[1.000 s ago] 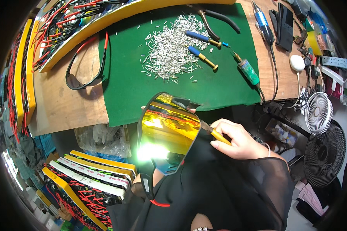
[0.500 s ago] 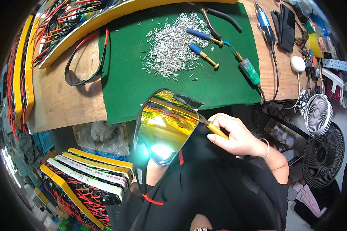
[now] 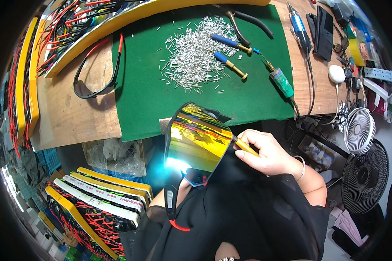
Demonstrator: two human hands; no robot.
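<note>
Sunglasses with a large gold mirrored lens, black frame and red temple tip hang in front of my lap, tilted. My left hand holds them from behind; the lens and frame hide its fingers. At the lens's right edge, my right hand is closed around the yellow handle of a slim tool. The tool's working end is hidden by the lens. On the green mat beyond lie a heap of small silver pins and two blue-and-brass hand tools.
Another pair of sunglasses rests on the wooden table at left. Long yellow trays hold more glasses. Pliers, a green-handled corded tool and a blue corded tool lie at right. Fans stand beyond the table's right end.
The sunglasses have shifted to the right and turned slightly, along with my left hand. My right hand has barely moved and still grips the yellow-handled tool.
</note>
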